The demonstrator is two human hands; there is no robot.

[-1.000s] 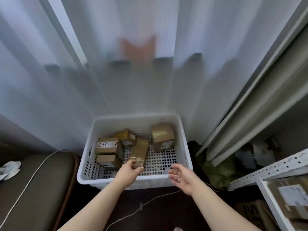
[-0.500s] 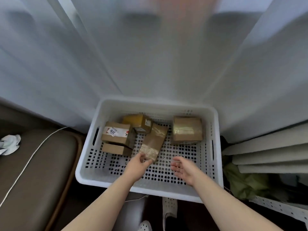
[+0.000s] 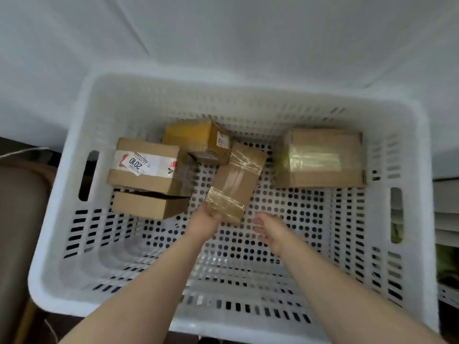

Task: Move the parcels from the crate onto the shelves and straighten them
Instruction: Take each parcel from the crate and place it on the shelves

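Mostly head view: left hand grips near end of taped parcel, mid-crate, far end apparently leaning on yellow parcel. Right hand open, empty, just beside. Risk: one-handed end grip, parcel could pivot and drop.

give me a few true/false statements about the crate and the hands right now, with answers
1. The left hand grips the near end of the taped parcel. True.
2. The right hand holds a parcel. False: it is open and empty, beside the taped parcel.
3. The crate holds five parcels. True.
4. The parcel with the 2010 label lies at the crate's right side. False: it lies at the left, on a plain box.
5. The big box is at the right. True.
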